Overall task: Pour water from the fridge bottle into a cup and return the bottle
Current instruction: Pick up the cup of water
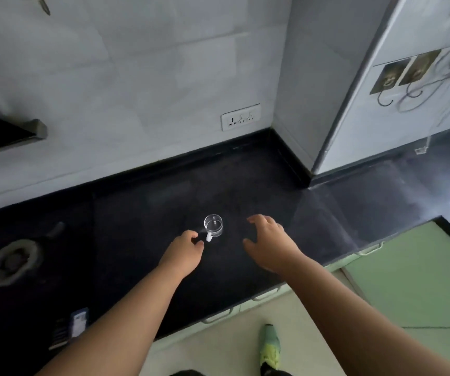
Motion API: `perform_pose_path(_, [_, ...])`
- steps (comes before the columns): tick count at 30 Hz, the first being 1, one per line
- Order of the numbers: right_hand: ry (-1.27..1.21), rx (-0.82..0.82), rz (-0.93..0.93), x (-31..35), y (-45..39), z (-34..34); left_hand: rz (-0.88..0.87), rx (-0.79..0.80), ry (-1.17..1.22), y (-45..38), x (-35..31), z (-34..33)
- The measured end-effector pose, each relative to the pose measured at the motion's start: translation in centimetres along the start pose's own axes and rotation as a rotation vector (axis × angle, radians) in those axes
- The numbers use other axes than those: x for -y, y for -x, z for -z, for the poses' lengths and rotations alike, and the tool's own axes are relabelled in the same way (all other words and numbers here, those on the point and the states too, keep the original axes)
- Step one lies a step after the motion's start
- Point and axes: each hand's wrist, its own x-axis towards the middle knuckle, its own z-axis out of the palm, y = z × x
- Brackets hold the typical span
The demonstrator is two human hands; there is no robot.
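Black stone counter (142, 213); grey tiled wall (137, 63) with white socket (240, 117); pale green cabinet fronts (408, 280); dim light.

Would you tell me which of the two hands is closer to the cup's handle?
The left hand: its fingertips almost reach the cup handle, while the right hand hovers farther off, spread open.

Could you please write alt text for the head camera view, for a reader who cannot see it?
A clear glass cup with a handle stands upright on a dark kitchen counter, between a person's two bare hands. The left hand is by the handle; the right hand hovers, fingers spread. No bottle shows.
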Motion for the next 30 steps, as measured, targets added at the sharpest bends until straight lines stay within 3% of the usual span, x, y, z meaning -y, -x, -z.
perform_pose_path(5, [0.038, 0.124, 0.028, -1.4, -3.9, -0.1, 0.237, 0.04, 0.491, -1.5, -1.4, -3.1])
perform_pose_path(8, [0.05, 0.175, 0.039, -2.0, -4.8, -0.6, 0.289, 0.049, 0.621, -2.3, -2.4, -4.2])
perform_pose_path(18, [0.074, 0.225, 0.055, -3.2, -6.5, -1.0, 0.423, -0.051, 0.87, -5.8, -3.3, -6.4])
perform_pose_path(24, [0.069, 0.228, 0.047, -4.3, -6.3, -0.5, 0.533, -0.014, 0.906, -6.8, -3.0, -7.9])
perform_pose_path(30, [0.069, 0.212, 0.033, -5.5, -6.0, 0.2, 0.452, -0.033, 0.921, -7.0, -2.7, -8.4])
